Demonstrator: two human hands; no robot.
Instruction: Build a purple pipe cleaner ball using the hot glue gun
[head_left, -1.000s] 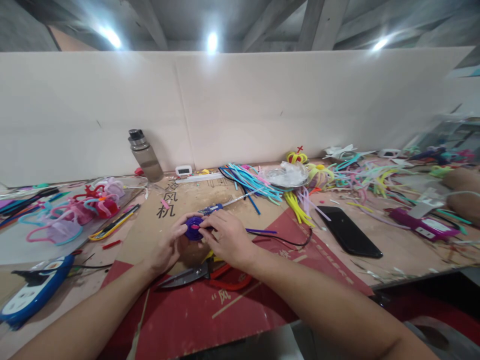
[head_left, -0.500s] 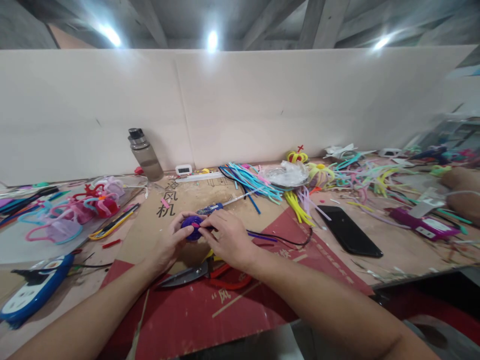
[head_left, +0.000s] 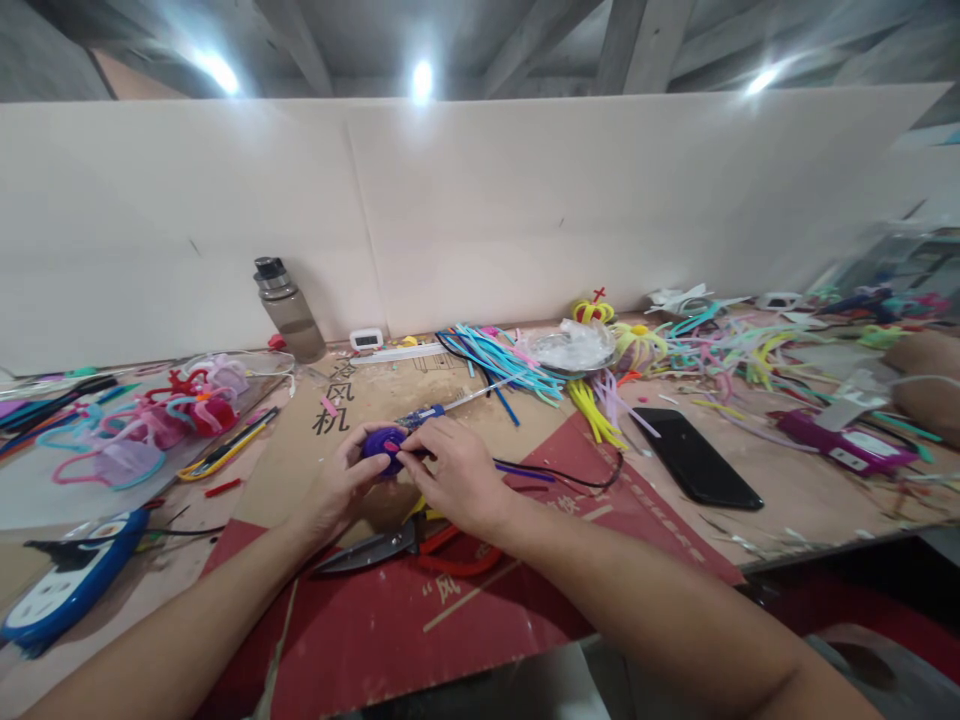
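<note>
A round purple piece [head_left: 381, 442], which looks like a wound coil, is held in my left hand [head_left: 356, 467], with the thumb and fingers around its edge. A small pink piece [head_left: 392, 446] lies on its top face. My right hand [head_left: 454, 470] pinches at that pink piece from the right side; its fingertips partly hide it. Just behind the hands lies a screwdriver with a blue handle [head_left: 424, 415]. Scissors with red handles [head_left: 457, 555] rest below my right hand, their blades pointing left.
Red and brown cardboard [head_left: 360, 640] covers the table's middle. Fuzzy stems [head_left: 510, 365] and a foil dish [head_left: 574, 350] lie behind. At left are fuzzy-stem shapes [head_left: 135, 440], a power strip [head_left: 75, 580] and a bottle [head_left: 289, 310]. A phone [head_left: 697, 455] and another person's arm [head_left: 926, 375] are right.
My fingers have shifted only slightly on the purple piece, and the pink piece on its top shows a little more. The rest stays in place.
</note>
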